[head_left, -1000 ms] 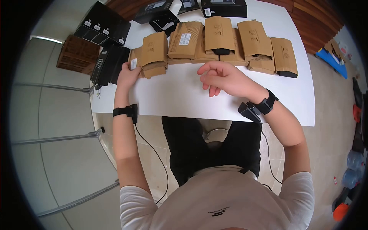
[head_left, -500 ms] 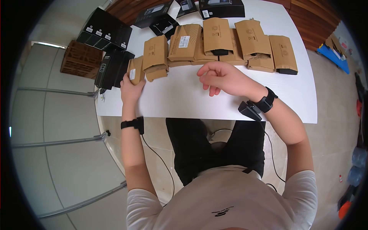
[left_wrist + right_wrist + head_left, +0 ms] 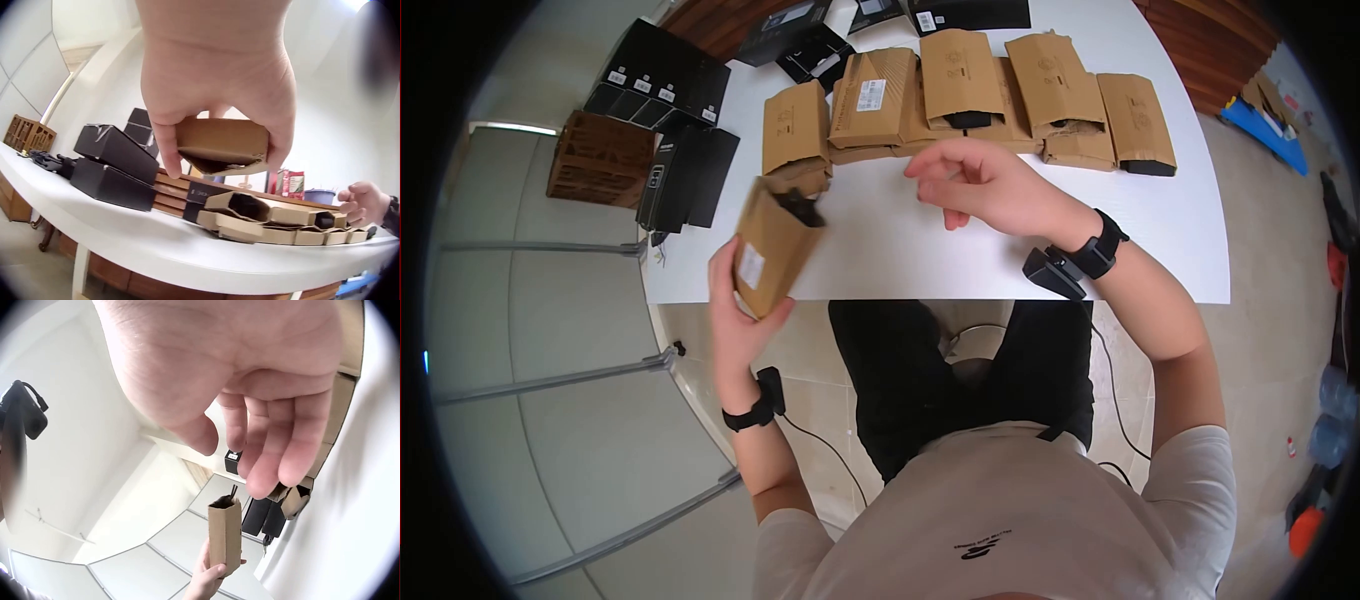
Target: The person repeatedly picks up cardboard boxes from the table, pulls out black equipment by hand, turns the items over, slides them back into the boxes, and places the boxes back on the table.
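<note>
My left hand (image 3: 738,325) grips a small brown cardboard box (image 3: 780,250) by its lower end, thumb on one side and fingers on the other. The box is raised over the table's front left part, tilted, a white label on its side. Its upper end gapes, and something black shows inside. From the right wrist view the same box (image 3: 224,534) stands nearly upright in the left hand, with thin dark pieces poking out of its top. My right hand (image 3: 990,190) hovers over the table with fingers loosely curled and nothing in them, near the row of cardboard boxes (image 3: 875,95).
Several cardboard boxes lie stacked along the white table (image 3: 900,250), some with black contents showing at their ends. Black boxes (image 3: 690,180) stand at the left edge, more black boxes (image 3: 970,15) at the back. A brown crate (image 3: 600,158) is beyond the left edge.
My left hand has lifted the labelled cardboard box from the left end of the row and brought it toward my body, tilting it up. The right hand has stayed about where it was.
</note>
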`<state>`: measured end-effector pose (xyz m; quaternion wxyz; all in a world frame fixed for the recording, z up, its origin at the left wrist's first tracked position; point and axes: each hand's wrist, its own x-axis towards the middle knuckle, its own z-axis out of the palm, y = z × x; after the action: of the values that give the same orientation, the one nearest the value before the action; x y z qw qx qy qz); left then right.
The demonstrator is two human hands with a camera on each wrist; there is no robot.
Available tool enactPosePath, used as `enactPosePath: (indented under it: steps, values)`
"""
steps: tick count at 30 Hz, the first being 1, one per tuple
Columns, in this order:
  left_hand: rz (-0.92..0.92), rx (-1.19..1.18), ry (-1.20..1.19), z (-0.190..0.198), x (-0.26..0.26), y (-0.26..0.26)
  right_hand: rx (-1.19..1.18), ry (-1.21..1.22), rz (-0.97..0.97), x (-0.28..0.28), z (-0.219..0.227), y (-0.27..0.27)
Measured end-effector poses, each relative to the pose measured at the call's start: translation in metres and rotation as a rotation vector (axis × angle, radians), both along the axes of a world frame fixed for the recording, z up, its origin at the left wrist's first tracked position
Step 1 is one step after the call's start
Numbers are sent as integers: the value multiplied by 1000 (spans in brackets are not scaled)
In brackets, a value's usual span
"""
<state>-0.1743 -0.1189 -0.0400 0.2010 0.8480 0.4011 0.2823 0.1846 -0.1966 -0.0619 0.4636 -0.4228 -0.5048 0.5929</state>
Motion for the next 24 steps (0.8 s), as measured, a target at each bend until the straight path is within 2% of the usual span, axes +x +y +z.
enactPosePath:
  steps: [2, 3, 5, 9, 14, 16, 19, 24]
  values:
    - [-121, -11, 28, -8, 21, -10, 162, -105, -88, -2, 4, -4]
    - [-130, -17, 18, -12, 35, -13, 156, -116, -95, 0, 3, -4]
    - [-219, -49, 2, -15, 60, -20, 310, -233, 15, 4, -1, -2]
    - [-290, -105, -4, -19, 82, -18, 248, -293, 52, 6, 0, -3]
    - [-319, -124, 10, -17, 77, -16, 210, -243, 66, 8, 7, -8]
    - [-357, -135, 71, -11, 76, -18, 251, -385, 98, 7, 3, -6]
    - [-381, -128, 120, -6, 77, -23, 232, -472, 171, 7, 1, -5]
    - [-359, -105, 136, -4, 75, -27, 235, -530, 140, 10, 11, -7]
